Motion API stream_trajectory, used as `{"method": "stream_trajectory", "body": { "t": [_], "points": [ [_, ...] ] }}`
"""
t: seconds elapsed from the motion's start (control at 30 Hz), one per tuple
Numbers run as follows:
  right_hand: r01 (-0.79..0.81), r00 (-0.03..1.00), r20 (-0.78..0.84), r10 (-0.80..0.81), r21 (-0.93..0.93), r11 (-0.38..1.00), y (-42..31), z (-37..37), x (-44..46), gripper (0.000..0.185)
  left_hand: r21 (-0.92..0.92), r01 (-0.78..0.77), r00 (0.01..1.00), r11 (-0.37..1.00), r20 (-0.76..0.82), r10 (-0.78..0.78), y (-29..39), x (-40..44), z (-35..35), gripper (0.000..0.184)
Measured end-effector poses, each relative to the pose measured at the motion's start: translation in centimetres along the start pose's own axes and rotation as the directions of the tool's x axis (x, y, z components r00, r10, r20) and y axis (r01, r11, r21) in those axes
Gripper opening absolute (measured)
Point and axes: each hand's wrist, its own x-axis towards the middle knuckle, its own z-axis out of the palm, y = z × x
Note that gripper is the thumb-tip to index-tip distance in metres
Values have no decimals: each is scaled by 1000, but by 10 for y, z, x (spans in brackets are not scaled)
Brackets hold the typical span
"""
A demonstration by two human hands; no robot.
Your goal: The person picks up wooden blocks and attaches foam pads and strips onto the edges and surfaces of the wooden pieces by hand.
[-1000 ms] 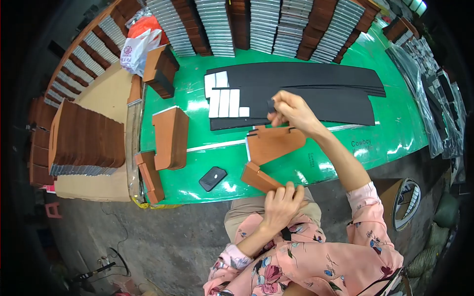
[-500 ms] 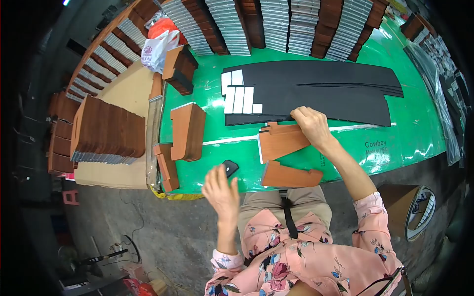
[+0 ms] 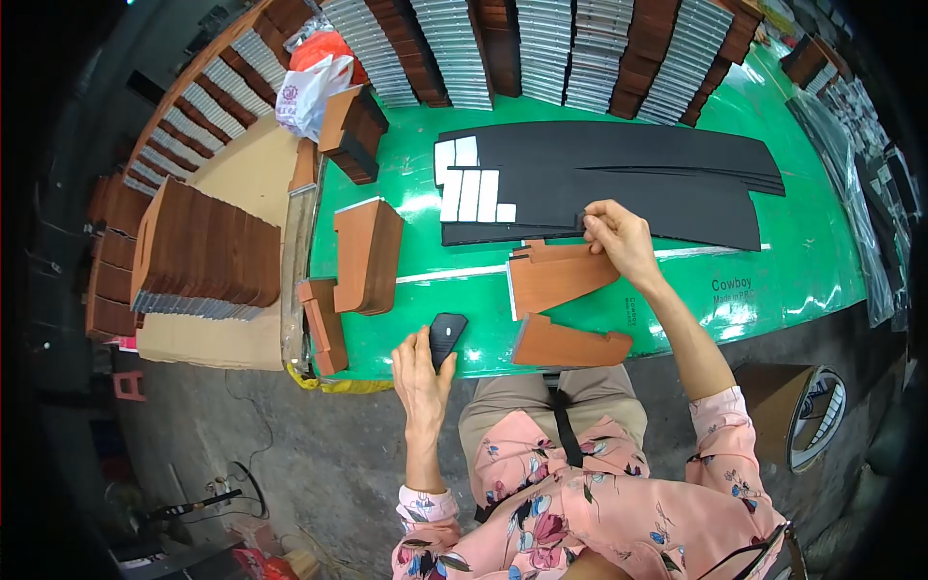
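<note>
My left hand (image 3: 420, 375) is at the green table's front edge, its fingers along the left side of a small dark object (image 3: 447, 335) and its thumb at the lower end. The object is black with a tiny pale mark; its exact kind I cannot make out. Over the near edge of the black sheets (image 3: 638, 199), my right hand (image 3: 619, 237) pinches a small black piece (image 3: 581, 220) between thumb and fingertips. Just below that hand lies a brown wood-grain panel piece (image 3: 561, 282), with another brown piece (image 3: 570, 344) nearer me.
White rectangular pieces (image 3: 470, 196) lie on the black sheets' left end. Brown blocks (image 3: 369, 259) stand left on the green tabletop (image 3: 802, 271). Brown stacks (image 3: 208, 246) and a white bag (image 3: 311, 97) are farther left. Rows of silver-edged stacks (image 3: 541, 53) line the back.
My left hand has come down beside the small dark object, which now shows more fully. The right hand has shifted slightly, and the black piece now shows at its fingertips.
</note>
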Motion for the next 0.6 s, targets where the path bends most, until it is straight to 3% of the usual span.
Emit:
{"method": "stream_trajectory", "body": {
  "t": [0.17,0.3,0.37,0.4,0.47,0.5,0.6],
  "points": [
    [-179,983,-35,182,69,981,-7,2,1,11,12,-19,991,1000,-133,20,24,4,-6,59],
    [-101,993,-65,97,-48,994,2,7,3,9,-54,-75,983,996,-169,65,41,7,-6,58],
    [348,924,-45,-381,-318,882,8,7,-2,9,-112,-87,986,990,-150,69,46,8,-6,59],
    [343,924,-51,-380,-332,879,9,6,-5,9,-126,-94,986,988,-149,75,50,8,-5,59],
    [538,807,15,-590,-428,726,4,5,-15,12,-325,-31,988,945,-153,-21,58,9,-2,61],
    [575,769,31,-638,-467,671,4,4,-20,13,-340,-40,989,939,-150,-12,61,9,-1,61],
    [564,765,116,-633,-595,572,-1,-6,-38,13,-411,-38,993,911,-119,-13,68,8,4,63]
  ]
}}
